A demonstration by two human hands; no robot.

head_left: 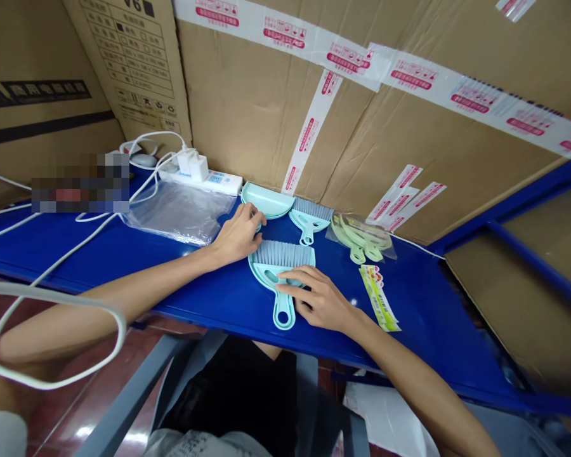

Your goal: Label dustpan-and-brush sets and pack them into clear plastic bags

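Observation:
A mint-green hand brush (280, 255) with grey bristles lies, bristles away from me, in a matching dustpan (255, 271) at the desk's front. My right hand (320, 297) has its curved fingers over the brush's handle from the right. Behind it, my left hand (242, 230) curls at the near edge of another mint dustpan (268, 199), where a bit of its handle shows under the fingers. Right of that dustpan lies a second mint brush (310, 217), touched by neither hand.
A bagged pale-green brush set (361, 236) and a printed label strip (379, 298) lie to the right. Clear plastic bags (178, 209), a white power strip (223, 182) and loose white cables (57, 273) are on the left. A taped cardboard wall (247, 101) closes the desk's back.

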